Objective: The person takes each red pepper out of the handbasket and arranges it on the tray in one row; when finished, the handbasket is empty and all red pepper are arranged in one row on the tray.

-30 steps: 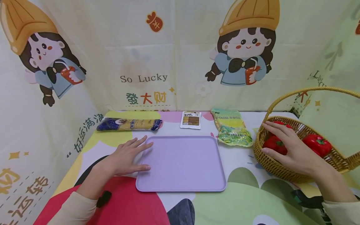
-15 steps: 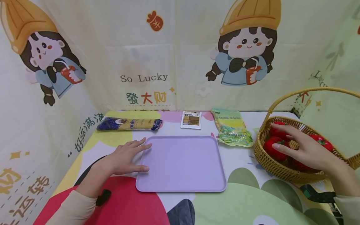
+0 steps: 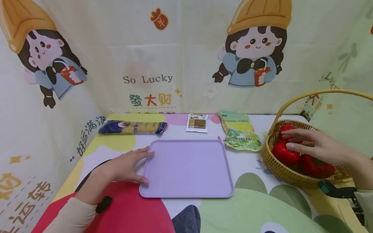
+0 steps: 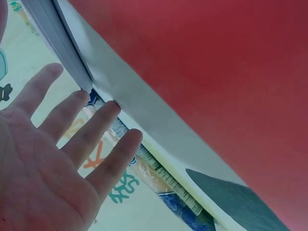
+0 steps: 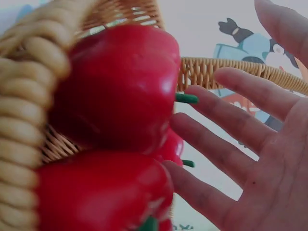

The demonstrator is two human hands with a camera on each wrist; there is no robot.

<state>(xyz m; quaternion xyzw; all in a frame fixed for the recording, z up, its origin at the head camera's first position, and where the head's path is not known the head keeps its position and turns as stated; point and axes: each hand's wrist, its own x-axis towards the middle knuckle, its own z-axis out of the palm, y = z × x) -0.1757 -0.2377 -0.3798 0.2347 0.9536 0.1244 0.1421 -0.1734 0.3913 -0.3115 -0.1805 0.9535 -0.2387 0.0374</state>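
One backdrop (image 3: 192, 64) behind the tray (image 3: 189, 170) reads "So Lucky".

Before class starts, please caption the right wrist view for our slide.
An outstretched right hand beside shiny red bell peppers in a woven tan wicker basket.

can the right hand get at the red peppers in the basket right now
Probably yes: the right hand is at the basket, its fingers outstretched close to the red peppers, with nothing visible in between; the handle arches above them.
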